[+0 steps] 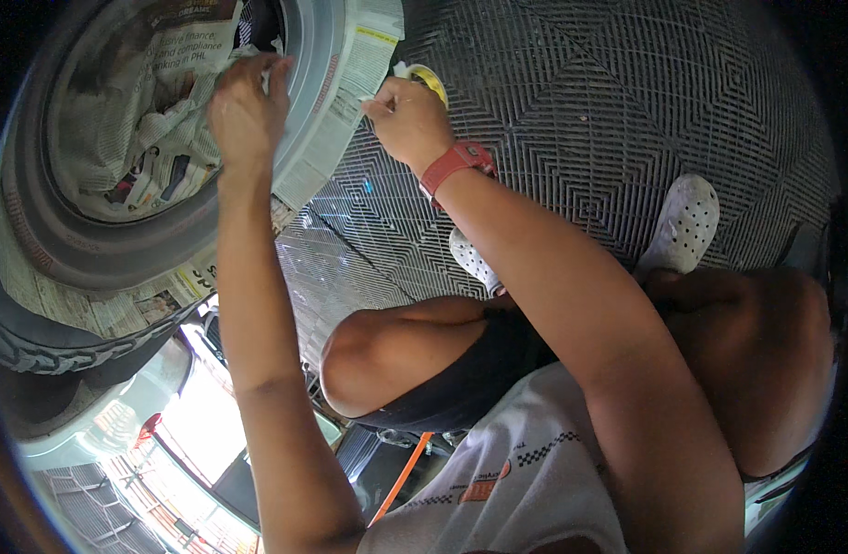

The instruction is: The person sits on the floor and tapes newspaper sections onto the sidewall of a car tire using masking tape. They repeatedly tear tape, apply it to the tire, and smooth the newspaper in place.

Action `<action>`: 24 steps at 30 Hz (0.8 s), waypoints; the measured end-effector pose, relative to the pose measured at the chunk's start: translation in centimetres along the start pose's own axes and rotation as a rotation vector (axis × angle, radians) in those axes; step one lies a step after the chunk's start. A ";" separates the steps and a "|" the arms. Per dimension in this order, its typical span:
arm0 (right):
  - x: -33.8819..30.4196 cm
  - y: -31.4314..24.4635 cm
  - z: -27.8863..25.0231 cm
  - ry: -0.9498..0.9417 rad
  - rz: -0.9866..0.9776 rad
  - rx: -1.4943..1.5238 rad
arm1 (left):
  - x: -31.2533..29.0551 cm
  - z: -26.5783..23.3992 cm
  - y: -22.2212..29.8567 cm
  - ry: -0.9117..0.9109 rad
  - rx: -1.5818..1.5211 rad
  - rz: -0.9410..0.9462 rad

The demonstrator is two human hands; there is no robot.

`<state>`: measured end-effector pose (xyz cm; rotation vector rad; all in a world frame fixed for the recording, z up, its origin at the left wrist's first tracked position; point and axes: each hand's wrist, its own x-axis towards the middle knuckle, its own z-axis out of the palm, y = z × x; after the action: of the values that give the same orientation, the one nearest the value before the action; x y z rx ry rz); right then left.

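At the upper left is a wheel, its grey ring [101, 260] masked with newspaper inside and out. My left hand [247, 115] is over the ring's inner edge, fingers bent and pressed together beside the inner newspaper [186, 69]. A small pale scrap shows at its fingertips; what they pinch is too hidden to name. To the right, my right hand [413, 120] is closed beside the outer newspaper collar [336, 115], thumb and forefinger pressed together. A roll of tape with a yellow inside [430, 79] sits against its knuckles and appears held in it.
Grey ribbed floor tiles [581, 120] spread under and beyond my hands. My bent knee [355, 369] and pale perforated clogs [683, 222] are below and to the right. A black tyre tread [64, 355] lies below the wheel, and an orange bar [404, 480] slants near my shirt.
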<state>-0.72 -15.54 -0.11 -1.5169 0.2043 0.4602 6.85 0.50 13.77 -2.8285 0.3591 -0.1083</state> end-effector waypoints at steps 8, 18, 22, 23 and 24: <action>-1.2 1.5 -0.5 -0.026 0.016 -0.103 | 4.4 4.6 -3.3 -0.420 0.492 0.004; -0.8 1.3 -1.5 -0.027 0.034 -0.087 | 5.3 4.1 -2.0 -0.366 0.310 -0.192; -0.7 1.9 -1.8 -0.025 0.035 -0.089 | 5.0 5.1 -4.1 -0.303 0.281 -0.110; -0.7 2.0 -2.0 -0.020 0.038 -0.099 | 5.0 5.3 -4.3 -0.266 0.270 -0.057; -0.6 2.2 -2.1 -0.013 0.038 -0.107 | 4.9 5.4 -4.5 -0.230 0.258 -0.006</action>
<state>-1.85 -17.69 -1.93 -1.6161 0.2013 0.5175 13.22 4.92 10.12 -2.5520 0.2642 0.1572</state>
